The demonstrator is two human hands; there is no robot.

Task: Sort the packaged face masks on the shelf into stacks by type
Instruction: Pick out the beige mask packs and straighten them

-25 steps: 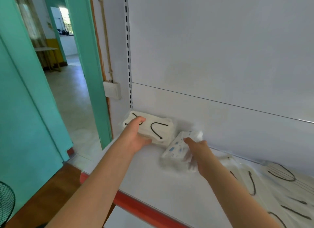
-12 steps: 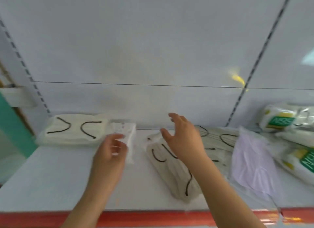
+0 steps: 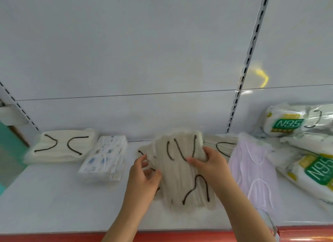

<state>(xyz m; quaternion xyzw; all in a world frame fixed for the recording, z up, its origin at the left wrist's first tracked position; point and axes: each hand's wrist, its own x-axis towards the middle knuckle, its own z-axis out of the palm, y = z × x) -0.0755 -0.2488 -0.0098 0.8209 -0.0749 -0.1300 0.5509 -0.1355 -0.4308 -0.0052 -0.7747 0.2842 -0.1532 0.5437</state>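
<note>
Leftmost, a stack of cream masks with black ear loops (image 3: 61, 146) lies on the white shelf (image 3: 45, 202), a blue-printed white mask pack (image 3: 104, 158) beside it. Left hand (image 3: 142, 176) and right hand (image 3: 210, 164) both grip a cream black-looped mask bundle (image 3: 182, 166) mid-shelf. Lilac masks (image 3: 252, 169) and green-labelled N95 packs (image 3: 286, 122) lie right.

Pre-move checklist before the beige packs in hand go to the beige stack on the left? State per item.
1. Right hand has a grip on beige packs: ok.
2. Left hand supports their edge: ok.
3. Packs squared up: not ok, fanned.
4. Beige stack top free: ok.
5. Path over patterned stack unobstructed: ok.
6. All loose beige packs gathered: not ok, one remains behind.
</note>
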